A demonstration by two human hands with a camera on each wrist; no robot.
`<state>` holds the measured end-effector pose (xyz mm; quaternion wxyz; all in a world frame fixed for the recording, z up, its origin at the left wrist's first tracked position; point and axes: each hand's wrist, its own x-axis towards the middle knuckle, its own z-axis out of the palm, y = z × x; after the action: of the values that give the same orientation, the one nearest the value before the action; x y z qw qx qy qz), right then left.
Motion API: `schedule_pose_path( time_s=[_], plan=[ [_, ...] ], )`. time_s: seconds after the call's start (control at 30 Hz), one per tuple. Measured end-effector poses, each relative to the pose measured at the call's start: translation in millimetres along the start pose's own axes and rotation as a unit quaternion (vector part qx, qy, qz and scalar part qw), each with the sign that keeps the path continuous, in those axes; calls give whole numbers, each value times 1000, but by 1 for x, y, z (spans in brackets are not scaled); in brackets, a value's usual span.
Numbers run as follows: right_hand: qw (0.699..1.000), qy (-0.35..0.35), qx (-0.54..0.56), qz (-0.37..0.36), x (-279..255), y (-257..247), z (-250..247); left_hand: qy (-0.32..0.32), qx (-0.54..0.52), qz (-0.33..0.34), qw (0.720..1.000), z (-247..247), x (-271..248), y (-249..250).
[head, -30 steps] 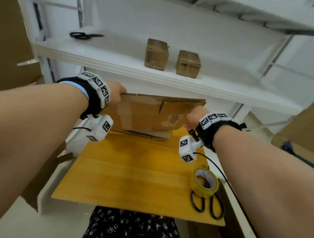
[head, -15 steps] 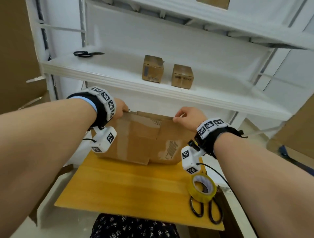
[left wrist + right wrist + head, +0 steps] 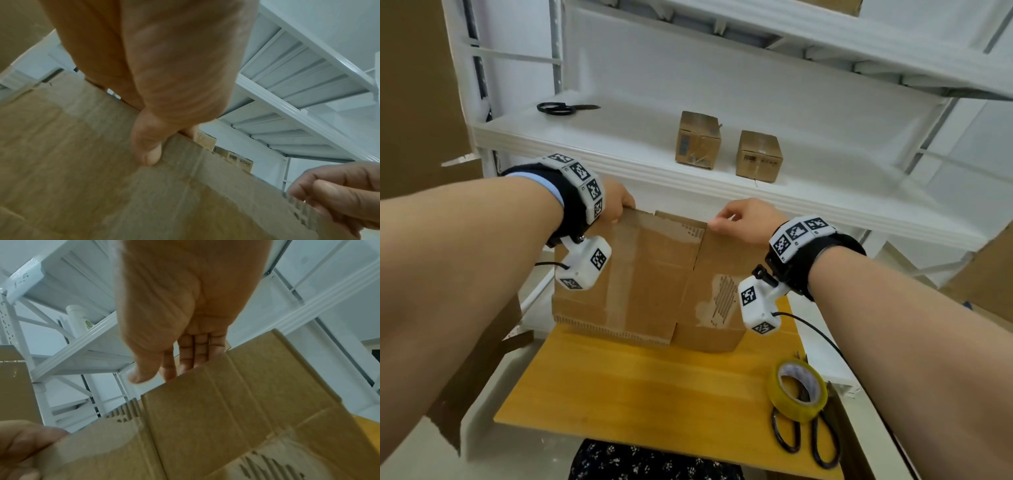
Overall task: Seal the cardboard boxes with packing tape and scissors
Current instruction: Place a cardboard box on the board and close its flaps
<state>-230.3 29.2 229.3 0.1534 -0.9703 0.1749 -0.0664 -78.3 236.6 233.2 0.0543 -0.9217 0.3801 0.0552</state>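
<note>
While we stand at a yellow wooden table [image 3: 640, 387], both our hands hold a flattened cardboard box [image 3: 654, 284] upright on its far end, the lower edge resting on the tabletop. Our left hand [image 3: 616, 205] grips the box's top left corner, thumb pressed on the near face and fingers curled over the rim behind it, as the left wrist view shows. Our right hand [image 3: 746, 221] pinches the top edge towards the right, thumb in front; in the right wrist view its fingers [image 3: 195, 352] run straight down behind the card. Torn patches bare the ribbed inner layer on the near face. A roll of yellow packing tape [image 3: 798, 390] lies at the table's near right corner, resting on the handles of black scissors [image 3: 804, 438]. On the white shelf [image 3: 619, 144] behind the table sit two small sealed boxes [image 3: 698, 140] side by side, well apart from a second pair of black scissors [image 3: 561, 108] at the shelf's left end.
</note>
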Motion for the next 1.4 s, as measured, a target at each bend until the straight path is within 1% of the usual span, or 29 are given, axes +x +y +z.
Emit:
schedule_pose_path(
  time_s=[0.17, 0.23, 0.3, 0.4, 0.47, 0.5, 0.53, 0.6, 0.63, 0.73, 0.8, 0.87, 0.97, 1.03, 1.07, 1.1, 1.17, 1.23, 1.33, 1.4],
  plan=[
    [999, -15, -33, -21, 5, -6, -10, 32, -15, 20, 999, -13, 3, 2],
    [999, -1, -22, -28, 7, -10, -19, 61, -28, 38, 997, -24, 3, 4],
    [999, 21, 8, -27, 9, -14, -29, 110, -38, 46, 992, -35, 3, 6],
    [997, 57, 47, -19, 11, -16, -37, 179, -58, 29, 982, -42, 3, 13],
    [996, 82, 36, -27, 8, -19, -34, 210, -80, 10, 974, -31, 6, 15],
    [995, 94, 30, -31, 6, -21, -30, 213, -109, -2, 971, -22, 7, 15],
    [994, 99, 30, -28, 5, -21, -22, 205, -149, -13, 967, -8, 10, 14],
    [997, 80, 18, -16, 2, -17, 2, 172, -195, -24, 965, 23, 13, 15],
    [998, 59, -1, -8, 1, -14, 18, 154, -188, -27, 970, 39, 14, 16],
    [995, -41, -77, 38, -4, -7, 71, 78, -140, -29, 987, 86, 20, 21],
    [983, -105, -143, 56, -5, -7, 97, 64, -133, -29, 989, 105, 16, 23],
    [962, -159, -213, 55, -1, -9, 112, 41, -155, -13, 987, 114, 10, 21],
    [934, -217, -278, 52, 2, -14, 125, -45, -181, 6, 982, 122, 3, 17],
    [928, -229, -292, 45, 1, -15, 129, -96, -213, -19, 972, 131, 1, 10],
    [927, -230, -294, 41, -1, -15, 130, -109, -213, -37, 970, 138, 2, 5],
    [926, -231, -296, 38, -3, -15, 131, -118, -187, -58, 974, 146, 3, 0],
    [925, -235, -297, 38, -8, -15, 133, -138, -146, -78, 976, 159, 3, -6],
    [931, -232, -278, 40, -10, -14, 136, -161, -149, -87, 972, 167, 3, -4],
    [943, -219, -247, 39, -14, -10, 139, -166, -95, -102, 976, 180, 2, 1],
    [947, -211, -239, 33, -16, -7, 140, -151, -63, -91, 982, 188, 3, 3]
  ],
)
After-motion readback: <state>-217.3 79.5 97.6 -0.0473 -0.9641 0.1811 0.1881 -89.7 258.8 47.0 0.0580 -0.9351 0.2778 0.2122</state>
